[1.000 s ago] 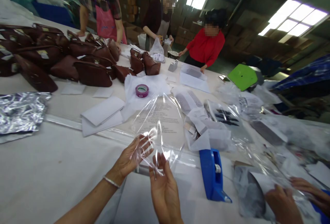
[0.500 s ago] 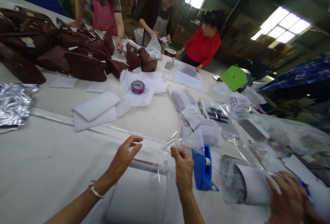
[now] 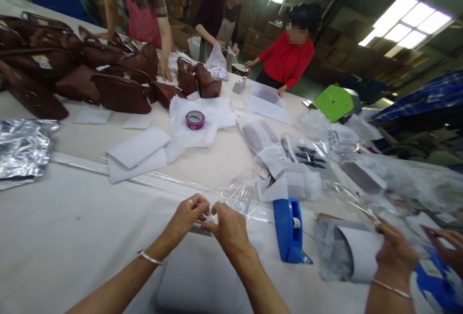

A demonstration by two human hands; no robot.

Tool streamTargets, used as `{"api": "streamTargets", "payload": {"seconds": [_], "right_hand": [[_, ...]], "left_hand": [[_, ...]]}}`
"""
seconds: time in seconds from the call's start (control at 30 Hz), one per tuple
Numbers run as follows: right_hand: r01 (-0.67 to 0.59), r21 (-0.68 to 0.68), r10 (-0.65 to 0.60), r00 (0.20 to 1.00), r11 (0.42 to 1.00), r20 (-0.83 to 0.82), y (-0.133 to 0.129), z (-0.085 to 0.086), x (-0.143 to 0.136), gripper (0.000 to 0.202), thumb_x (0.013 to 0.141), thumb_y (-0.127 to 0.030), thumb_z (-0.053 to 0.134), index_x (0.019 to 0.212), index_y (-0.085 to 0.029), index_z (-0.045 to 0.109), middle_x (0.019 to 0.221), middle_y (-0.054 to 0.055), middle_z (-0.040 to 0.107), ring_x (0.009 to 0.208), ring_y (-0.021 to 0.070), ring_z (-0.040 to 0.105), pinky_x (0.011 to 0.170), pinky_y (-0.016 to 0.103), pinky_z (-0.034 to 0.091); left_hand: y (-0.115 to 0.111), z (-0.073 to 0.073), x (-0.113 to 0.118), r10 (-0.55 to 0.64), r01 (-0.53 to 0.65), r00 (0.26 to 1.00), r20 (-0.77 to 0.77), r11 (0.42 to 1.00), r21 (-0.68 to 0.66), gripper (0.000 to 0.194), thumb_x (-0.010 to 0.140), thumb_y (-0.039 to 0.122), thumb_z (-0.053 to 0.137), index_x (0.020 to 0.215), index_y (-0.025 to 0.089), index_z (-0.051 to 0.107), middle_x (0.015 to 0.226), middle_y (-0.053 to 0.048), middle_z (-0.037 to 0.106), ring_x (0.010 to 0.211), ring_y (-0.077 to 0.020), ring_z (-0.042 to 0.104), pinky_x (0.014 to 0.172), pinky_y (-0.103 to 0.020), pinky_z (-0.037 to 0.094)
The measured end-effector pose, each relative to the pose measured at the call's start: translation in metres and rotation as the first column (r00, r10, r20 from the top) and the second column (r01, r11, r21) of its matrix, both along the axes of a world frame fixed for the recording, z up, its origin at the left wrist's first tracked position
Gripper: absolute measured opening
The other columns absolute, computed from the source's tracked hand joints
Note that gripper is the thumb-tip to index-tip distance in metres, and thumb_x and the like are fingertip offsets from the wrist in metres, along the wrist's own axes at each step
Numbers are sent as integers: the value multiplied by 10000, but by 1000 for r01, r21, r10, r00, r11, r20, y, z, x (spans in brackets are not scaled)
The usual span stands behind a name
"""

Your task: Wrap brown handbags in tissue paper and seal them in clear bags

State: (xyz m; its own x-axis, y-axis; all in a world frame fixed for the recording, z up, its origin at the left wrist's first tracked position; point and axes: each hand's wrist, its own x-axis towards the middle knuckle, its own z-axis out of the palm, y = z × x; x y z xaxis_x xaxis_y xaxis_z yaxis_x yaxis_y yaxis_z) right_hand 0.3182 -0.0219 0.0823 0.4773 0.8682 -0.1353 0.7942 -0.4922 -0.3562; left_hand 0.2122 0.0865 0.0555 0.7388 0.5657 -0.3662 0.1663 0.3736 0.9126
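Note:
My left hand (image 3: 188, 215) and my right hand (image 3: 231, 229) meet over the near part of the table. The left fingers are curled in a pinch, and what lies between them is too small to make out. Crinkled clear plastic film (image 3: 237, 197) spreads just beyond my right hand, whose thumb and fingers close at its near edge. Below both hands lies a flat white paper-covered packet (image 3: 198, 275), its far edge partly hidden by them. A blue tape dispenser (image 3: 287, 229) stands to the right of my right hand.
A co-worker's hands (image 3: 396, 246) are at the right, beside a white paper roll (image 3: 361, 253) in plastic. Purple tape (image 3: 195, 120), folded white paper (image 3: 139, 152), silver foil (image 3: 25, 150) and brown handbags (image 3: 121, 93) lie farther off. Several people stand across the table.
My right hand has moved left with the film's edge, and my left hand has come right to meet it. The left fingers have closed. The co-worker's hands have moved apart.

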Motion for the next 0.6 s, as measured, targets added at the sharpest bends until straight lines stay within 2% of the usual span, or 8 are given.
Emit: {"api": "streamTargets", "payload": {"seconds": [0.13,0.23,0.3,0.37,0.43,0.5,0.53,0.6], "right_hand": [[71,-3,-71,981,997,-178,-5,6,10,129,806,-346,749,772,-247,672,731,-35,697,680,144,623,594,241,321],[109,39,-102,982,993,-157,-15,4,25,171,883,-275,649,720,-227,633,739,-26,671,696,139,608,625,239,343],[144,132,-134,987,981,-84,-22,0,33,155,918,-259,594,771,-220,623,775,-12,665,711,141,607,654,240,359],[154,239,-159,987,959,1,-25,-4,33,167,957,-261,532,822,-215,618,792,-1,666,707,142,610,653,242,357],[101,329,-137,986,939,89,-23,-7,25,216,994,-267,464,856,-212,621,783,8,664,689,141,611,633,246,344],[1,378,-69,984,926,166,-18,-10,11,266,1016,-267,421,857,-211,626,751,10,644,663,137,600,615,253,327],[-48,390,-32,980,920,195,-15,-11,3,285,1022,-262,411,840,-212,626,727,7,627,642,135,587,605,259,318],[-125,398,35,973,909,227,-9,-14,-11,316,1025,-251,402,790,-222,612,668,-9,578,589,133,548,582,272,297]], "left_hand": [[5,-23,-13,16,-16,1000,-15,1000,17,344,768,491,691,742,174,560,690,16,600,667,-152,583,646,-258,497],[10,-37,-22,-45,65,994,-101,978,199,318,772,455,693,744,174,547,655,37,571,624,-127,546,616,-231,455],[15,-42,-29,-29,103,980,-196,920,377,237,799,397,660,772,178,574,662,31,578,629,-138,558,617,-246,469],[16,-41,-39,59,88,975,-213,780,620,178,823,329,625,920,180,624,823,-20,657,772,-188,632,725,-312,532],[12,-30,-50,115,38,987,-113,519,854,324,842,261,629,1154,179,600,1118,-102,663,1049,-254,630,913,-412,530],[1,-12,-61,26,-28,999,22,258,966,452,859,177,644,1295,185,528,1273,-138,605,1220,-273,553,1032,-453,476],[-5,-2,-64,-71,-48,996,62,183,982,439,869,134,634,1292,186,529,1247,-132,620,1215,-259,556,1041,-434,477],[-17,15,-65,-262,-46,961,93,180,983,302,899,75,567,1183,176,580,1108,-103,666,1114,-215,604,1000,-365,514]]}}
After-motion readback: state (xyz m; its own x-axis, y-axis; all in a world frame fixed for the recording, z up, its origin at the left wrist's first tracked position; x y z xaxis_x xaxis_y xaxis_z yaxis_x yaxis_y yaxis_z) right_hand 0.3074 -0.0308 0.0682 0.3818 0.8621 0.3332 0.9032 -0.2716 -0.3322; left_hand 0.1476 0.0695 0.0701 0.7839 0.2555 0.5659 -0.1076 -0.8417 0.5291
